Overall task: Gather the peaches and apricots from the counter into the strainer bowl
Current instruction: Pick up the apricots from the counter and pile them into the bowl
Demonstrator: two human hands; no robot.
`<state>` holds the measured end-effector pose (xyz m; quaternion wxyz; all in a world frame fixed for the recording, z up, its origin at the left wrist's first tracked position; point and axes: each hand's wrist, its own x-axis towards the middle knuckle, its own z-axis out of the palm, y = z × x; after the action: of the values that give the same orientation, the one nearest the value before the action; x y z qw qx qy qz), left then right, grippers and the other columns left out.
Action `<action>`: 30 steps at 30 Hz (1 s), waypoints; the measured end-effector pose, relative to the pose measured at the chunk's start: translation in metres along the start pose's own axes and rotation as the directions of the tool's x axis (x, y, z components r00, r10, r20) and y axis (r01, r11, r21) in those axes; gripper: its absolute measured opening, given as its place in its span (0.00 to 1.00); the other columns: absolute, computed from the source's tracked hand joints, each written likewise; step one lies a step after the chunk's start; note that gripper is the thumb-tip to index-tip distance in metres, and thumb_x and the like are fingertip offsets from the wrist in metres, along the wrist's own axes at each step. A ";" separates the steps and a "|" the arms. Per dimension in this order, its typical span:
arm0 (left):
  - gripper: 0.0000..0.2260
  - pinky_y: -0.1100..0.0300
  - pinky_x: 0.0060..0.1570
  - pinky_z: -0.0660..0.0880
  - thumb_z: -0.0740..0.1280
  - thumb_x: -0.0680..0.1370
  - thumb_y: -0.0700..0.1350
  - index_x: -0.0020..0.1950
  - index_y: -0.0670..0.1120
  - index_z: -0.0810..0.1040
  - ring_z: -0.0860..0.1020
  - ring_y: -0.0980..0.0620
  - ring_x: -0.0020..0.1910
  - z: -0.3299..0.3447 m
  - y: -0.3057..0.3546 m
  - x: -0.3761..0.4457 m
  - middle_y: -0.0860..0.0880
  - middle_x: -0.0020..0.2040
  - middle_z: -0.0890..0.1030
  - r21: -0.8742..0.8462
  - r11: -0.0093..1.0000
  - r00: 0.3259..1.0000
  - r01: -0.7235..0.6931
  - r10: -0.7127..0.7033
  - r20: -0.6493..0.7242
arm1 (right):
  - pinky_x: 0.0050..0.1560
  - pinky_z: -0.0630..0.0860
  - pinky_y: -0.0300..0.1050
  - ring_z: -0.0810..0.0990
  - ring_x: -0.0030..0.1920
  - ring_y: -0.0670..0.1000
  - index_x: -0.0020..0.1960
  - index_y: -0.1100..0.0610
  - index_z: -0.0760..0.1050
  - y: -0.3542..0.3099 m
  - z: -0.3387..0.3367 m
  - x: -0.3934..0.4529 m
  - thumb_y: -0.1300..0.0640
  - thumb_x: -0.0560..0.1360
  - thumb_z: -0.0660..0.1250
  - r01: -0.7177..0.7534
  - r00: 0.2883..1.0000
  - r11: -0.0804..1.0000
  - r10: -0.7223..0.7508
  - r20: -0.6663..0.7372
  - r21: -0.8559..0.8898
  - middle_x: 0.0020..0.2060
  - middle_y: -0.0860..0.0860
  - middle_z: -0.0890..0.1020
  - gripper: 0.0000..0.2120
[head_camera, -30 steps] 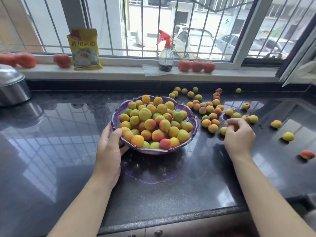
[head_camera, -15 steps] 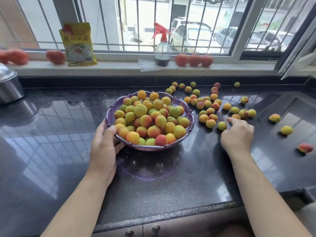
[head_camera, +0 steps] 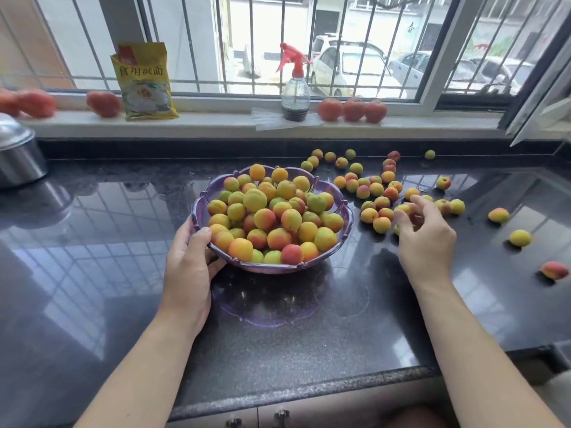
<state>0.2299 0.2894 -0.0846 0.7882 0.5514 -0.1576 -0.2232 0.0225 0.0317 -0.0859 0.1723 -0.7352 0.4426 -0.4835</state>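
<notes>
Apricot (head_camera: 403, 208) under right fingertips (head_camera: 415, 199)

bright daylight from the window (head_camera: 324, 44), glare on the glossy counter (head_camera: 92, 230), wide-angle edge bending

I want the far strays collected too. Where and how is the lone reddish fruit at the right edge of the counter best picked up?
Probably from straight above with the right hand, fingertips closing round the middle of the reddish fruit. It is small and round, lies on the flat dark counter, and nothing touches it, so every side is free; the nearest yellow fruit sits well apart.
</notes>
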 end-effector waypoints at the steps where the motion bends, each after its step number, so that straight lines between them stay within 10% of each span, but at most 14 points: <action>1: 0.13 0.60 0.47 0.83 0.59 0.88 0.45 0.68 0.55 0.79 0.86 0.50 0.58 0.000 0.000 0.000 0.51 0.59 0.87 0.000 1.000 1.000 -0.001 0.001 -0.002 | 0.56 0.72 0.34 0.80 0.52 0.51 0.67 0.56 0.78 -0.006 0.001 -0.002 0.54 0.79 0.70 0.034 0.999 0.999 -0.035 0.024 0.019 0.55 0.50 0.83 0.17; 9: 0.12 0.56 0.50 0.84 0.60 0.87 0.47 0.68 0.57 0.78 0.86 0.48 0.59 -0.001 -0.001 0.002 0.51 0.60 0.87 0.021 1.000 1.000 -0.006 0.006 -0.010 | 0.48 0.77 0.33 0.81 0.49 0.42 0.65 0.50 0.80 -0.070 0.005 0.027 0.55 0.81 0.67 0.078 0.913 0.968 -0.165 0.372 0.238 0.52 0.47 0.83 0.13; 14: 0.13 0.57 0.48 0.84 0.61 0.87 0.46 0.70 0.55 0.78 0.86 0.47 0.59 -0.001 -0.001 0.002 0.50 0.60 0.87 0.013 1.000 1.000 -0.004 0.004 -0.012 | 0.58 0.76 0.42 0.79 0.60 0.51 0.69 0.49 0.78 -0.106 0.028 0.050 0.59 0.84 0.61 0.280 0.750 0.959 -0.252 0.612 0.051 0.61 0.49 0.82 0.16; 21: 0.14 0.52 0.56 0.83 0.61 0.87 0.47 0.71 0.56 0.77 0.85 0.49 0.60 -0.002 -0.003 0.004 0.52 0.61 0.86 0.031 0.999 1.000 -0.011 0.011 -0.010 | 0.51 0.82 0.47 0.81 0.51 0.50 0.61 0.51 0.80 -0.125 0.051 0.060 0.53 0.78 0.71 0.388 0.642 0.922 -0.268 0.718 -0.003 0.51 0.47 0.83 0.12; 30: 0.14 0.47 0.61 0.82 0.62 0.87 0.48 0.72 0.56 0.77 0.85 0.47 0.62 -0.004 -0.004 0.004 0.51 0.62 0.86 0.027 1.000 1.000 -0.004 0.004 -0.001 | 0.50 0.82 0.47 0.82 0.50 0.51 0.57 0.52 0.81 -0.124 0.060 0.061 0.55 0.76 0.73 0.354 0.677 0.935 -0.232 0.698 -0.033 0.50 0.48 0.83 0.10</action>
<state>0.2347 0.2888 -0.0897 0.7812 0.5620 -0.1610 -0.2191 0.1434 0.0389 0.0042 0.1814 -0.9340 0.2620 -0.1612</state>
